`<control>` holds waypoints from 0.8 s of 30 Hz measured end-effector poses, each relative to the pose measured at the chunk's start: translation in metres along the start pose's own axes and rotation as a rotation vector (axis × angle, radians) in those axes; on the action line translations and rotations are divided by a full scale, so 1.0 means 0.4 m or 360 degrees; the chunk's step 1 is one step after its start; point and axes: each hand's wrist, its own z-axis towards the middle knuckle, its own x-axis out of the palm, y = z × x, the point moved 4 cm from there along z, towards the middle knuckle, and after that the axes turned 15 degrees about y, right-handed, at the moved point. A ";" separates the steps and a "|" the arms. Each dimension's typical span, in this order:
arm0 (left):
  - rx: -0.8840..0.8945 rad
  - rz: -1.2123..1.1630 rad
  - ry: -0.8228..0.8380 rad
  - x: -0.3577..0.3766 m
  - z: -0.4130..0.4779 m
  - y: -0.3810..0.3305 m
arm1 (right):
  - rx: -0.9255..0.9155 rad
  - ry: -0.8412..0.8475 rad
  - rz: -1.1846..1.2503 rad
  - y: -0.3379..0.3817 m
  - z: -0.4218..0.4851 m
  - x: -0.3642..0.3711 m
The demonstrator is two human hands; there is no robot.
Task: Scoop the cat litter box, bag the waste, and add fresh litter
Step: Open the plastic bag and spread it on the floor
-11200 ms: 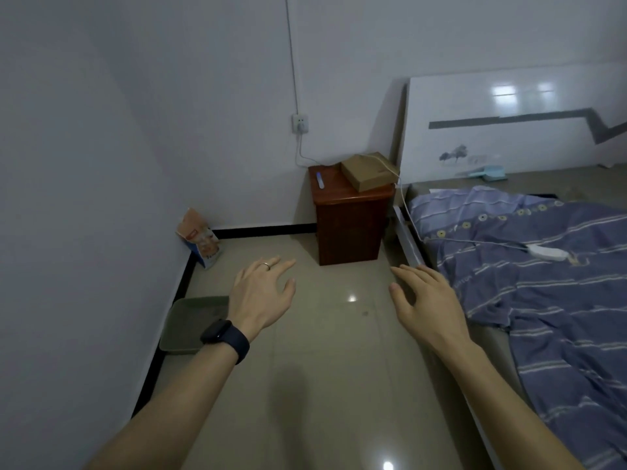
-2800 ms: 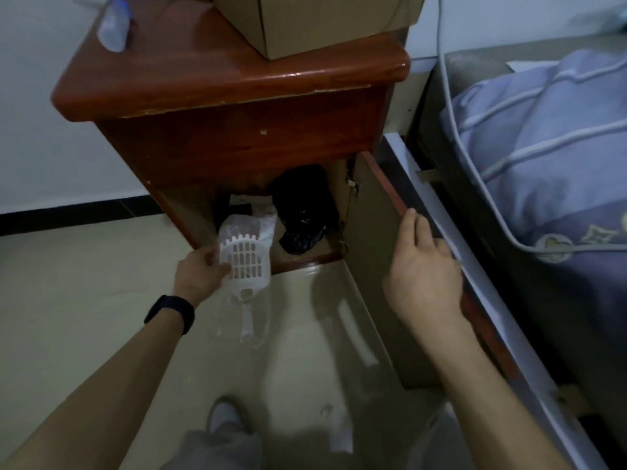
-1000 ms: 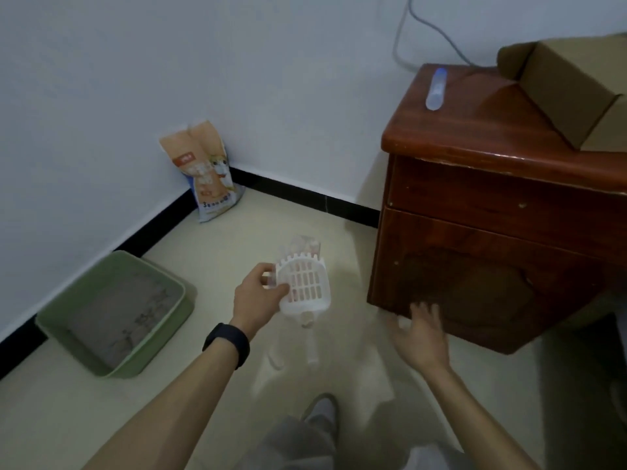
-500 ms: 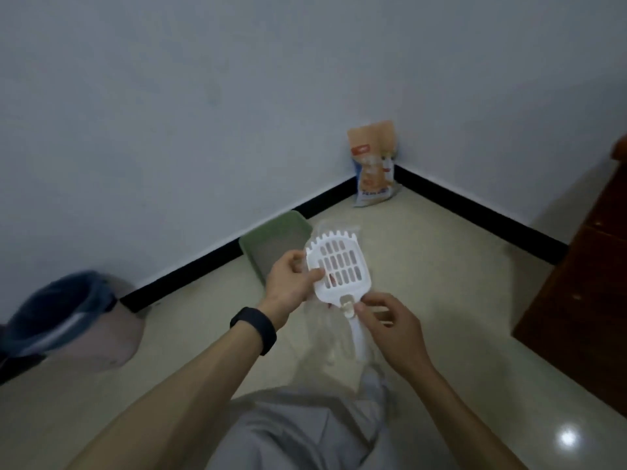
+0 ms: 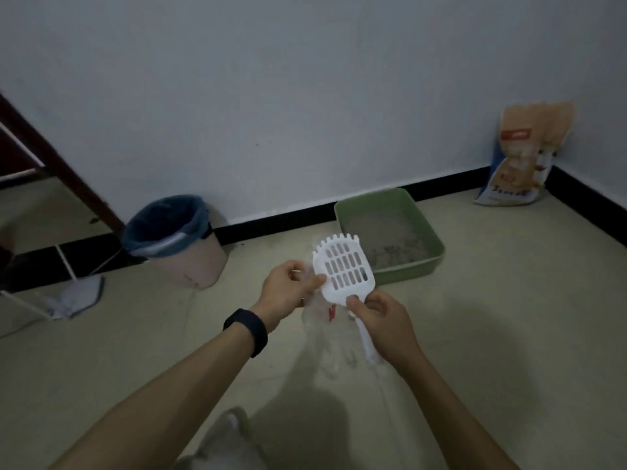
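Note:
A white slotted litter scoop [image 5: 342,268] is held upright in front of me. My right hand [image 5: 381,325] grips it at the top of its handle. My left hand [image 5: 288,290] pinches a clear plastic bag [image 5: 322,329] that hangs down behind the scoop, and its thumb touches the scoop's left edge. Beyond the scoop, a green litter box [image 5: 405,269] with grey litter and dark clumps sits on the floor against the wall. An orange and blue bag of litter [image 5: 524,154] leans in the far right corner.
A pink waste bin [image 5: 190,262] with a blue liner stands at the wall, left of the litter box. A dark wooden door frame [image 5: 61,164] and a white wire rack [image 5: 30,300] are at the far left. My knee shows at the bottom edge.
My view has swung left, so the litter box and bin now lie straight ahead. My right hand has closed on the scoop's handle; the left still holds the bag.

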 end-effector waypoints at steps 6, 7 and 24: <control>-0.0231 0.0140 -0.0106 -0.165 0.061 0.268 | 0.0316 -0.0005 -0.0105 -0.192 0.142 0.129; -0.0254 0.0131 -0.0121 -0.189 0.076 0.306 | 0.0365 -0.0001 -0.0149 -0.220 0.158 0.146; -0.0227 0.0184 -0.0292 -0.528 0.464 0.639 | 0.0745 -0.0311 -0.0264 -0.411 0.457 0.300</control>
